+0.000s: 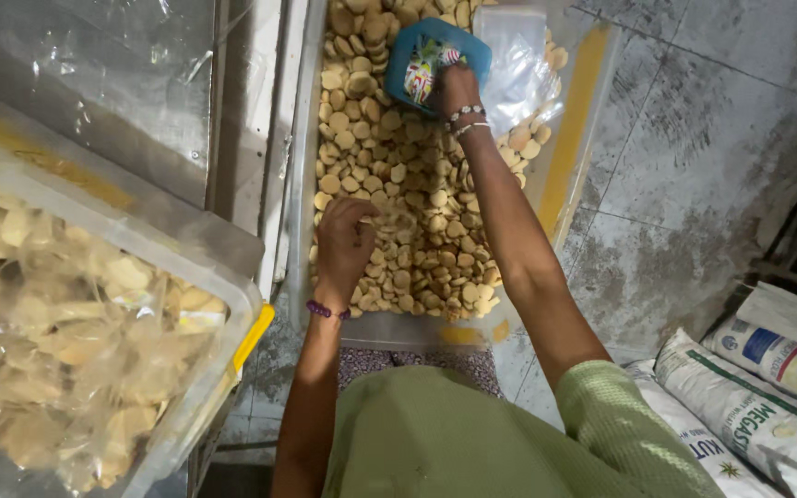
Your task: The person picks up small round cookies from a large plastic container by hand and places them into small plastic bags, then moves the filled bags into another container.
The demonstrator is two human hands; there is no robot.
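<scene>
**Hands working through a crate of biscuits**

Nearest the camera, at six o'clock, the person's green ribbed top is filling the lower frame, with both bare arms reaching away toward twelve o'clock. Just beyond, the left hand [343, 244] is resting palm-down on the biscuits [417, 212], its fingers curled and pressed into the heap; whether they are pinching one cannot be told. These biscuits are small, pale, round and dry-looking, lying loose and heaped inside a long clear plastic crate [572, 138] with yellow trim. Farther off, at twelve o'clock, the right hand [457, 90] is gripping a blue packet [434, 57] with a bright printed face, fingers closed over its near edge, beside crinkled clear plastic film [518, 69]. Judging by this, gathering biscuits for packing is the step in hand; the next move would call for a gentle scoop, since the pieces look brittle. At nine o'clock another clear tub [113, 304] is holding film-covered biscuits; at four o'clock woven sacks [749, 397] are lying on the grey stone floor [694, 138].
</scene>
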